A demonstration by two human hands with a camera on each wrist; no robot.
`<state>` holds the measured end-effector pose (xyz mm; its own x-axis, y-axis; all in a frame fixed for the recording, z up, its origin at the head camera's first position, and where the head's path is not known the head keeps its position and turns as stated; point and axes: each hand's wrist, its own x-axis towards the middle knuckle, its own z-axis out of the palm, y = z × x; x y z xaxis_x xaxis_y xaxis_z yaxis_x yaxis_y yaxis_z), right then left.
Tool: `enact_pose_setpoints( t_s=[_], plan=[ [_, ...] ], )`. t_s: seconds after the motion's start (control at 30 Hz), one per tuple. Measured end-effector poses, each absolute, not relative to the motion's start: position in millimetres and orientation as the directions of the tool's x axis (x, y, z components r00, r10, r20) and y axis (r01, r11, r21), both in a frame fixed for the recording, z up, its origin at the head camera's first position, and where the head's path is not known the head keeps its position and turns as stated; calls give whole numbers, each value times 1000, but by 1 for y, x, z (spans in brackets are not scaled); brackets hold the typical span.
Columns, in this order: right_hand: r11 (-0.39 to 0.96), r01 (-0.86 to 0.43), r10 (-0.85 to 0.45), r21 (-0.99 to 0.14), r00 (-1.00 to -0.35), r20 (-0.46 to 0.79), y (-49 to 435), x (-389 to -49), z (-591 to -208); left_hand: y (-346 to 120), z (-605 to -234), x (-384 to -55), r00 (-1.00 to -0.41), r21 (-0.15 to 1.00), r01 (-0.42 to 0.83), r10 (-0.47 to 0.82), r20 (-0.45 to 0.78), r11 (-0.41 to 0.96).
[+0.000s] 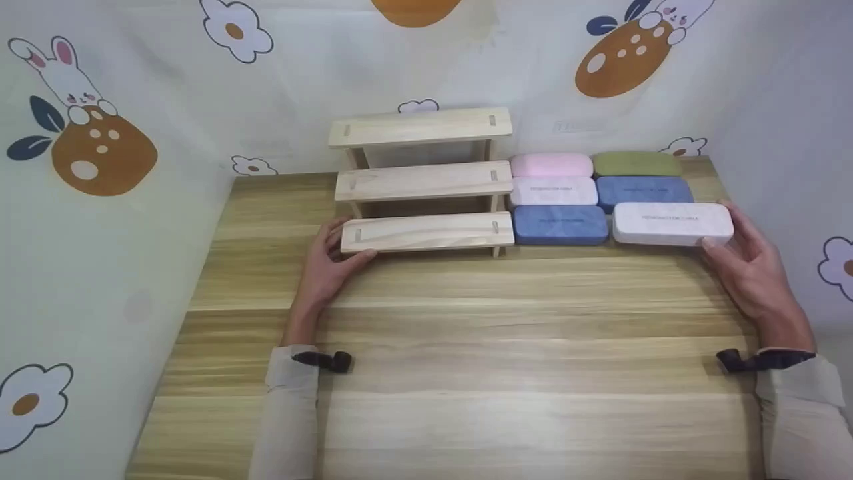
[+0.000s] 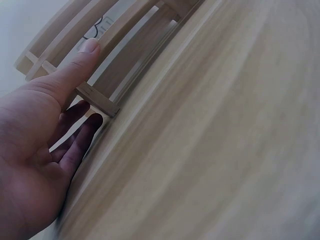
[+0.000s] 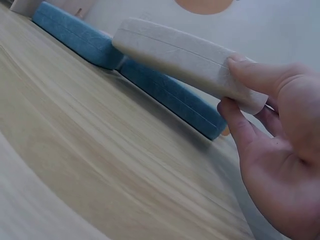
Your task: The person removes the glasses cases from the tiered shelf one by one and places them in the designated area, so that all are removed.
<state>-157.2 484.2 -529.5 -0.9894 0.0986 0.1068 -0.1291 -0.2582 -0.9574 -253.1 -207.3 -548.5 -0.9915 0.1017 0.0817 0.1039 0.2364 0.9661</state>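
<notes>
My right hand (image 1: 753, 273) grips the right end of a white glasses case (image 1: 672, 224) with small lettering on its lid. In the right wrist view this case (image 3: 170, 52) is raised off the table, with the thumb on its near side and fingers beneath. My left hand (image 1: 328, 267) holds the left end of the lowest step of a three-step wooden display rack (image 1: 426, 232). The left wrist view has the thumb along the plank and the fingers (image 2: 82, 142) low beside the leg. A blue glasses case (image 1: 561, 225) stands against the rack's right side.
Behind the front blue case lie a white case (image 1: 554, 192) and a pink case (image 1: 552, 165). Another blue case (image 1: 645, 189) and a green case (image 1: 636, 163) form the column to their right. Patterned walls (image 1: 426, 67) enclose the wooden table (image 1: 506, 347) at the back and sides.
</notes>
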Motion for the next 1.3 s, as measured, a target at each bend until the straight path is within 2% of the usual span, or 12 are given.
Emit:
enact_pose_setpoints(
  t_s=[0.23,0.3,0.4,0.5,0.57,0.7,1.1,1.3],
  plan=[
    [-214,-85,73,-973,-995,71,485,-158,-535,-206,-549,-253,-992,969,93,103,71,227],
    [-166,-61,93,-984,-995,45,485,-158,-534,-205,-549,-253,-992,971,91,105,69,222],
    [-27,-20,135,-999,-991,17,483,-159,-533,-205,-549,-253,-993,972,85,100,65,217],
    [171,33,182,-985,-983,-1,478,-162,-531,-204,-549,-253,-994,973,78,95,58,215],
    [320,67,215,-945,-977,4,474,-164,-531,-204,-548,-253,-994,972,74,94,54,222],
    [532,102,264,-841,-963,51,464,-167,-532,-205,-547,-253,-994,969,80,90,60,235],
    [630,57,272,-775,-950,151,455,-168,-537,-204,-549,-252,-991,971,106,109,84,217],
    [640,61,262,-766,-955,142,453,-168,-534,-203,-545,-254,-993,976,72,104,51,206]
  ],
)
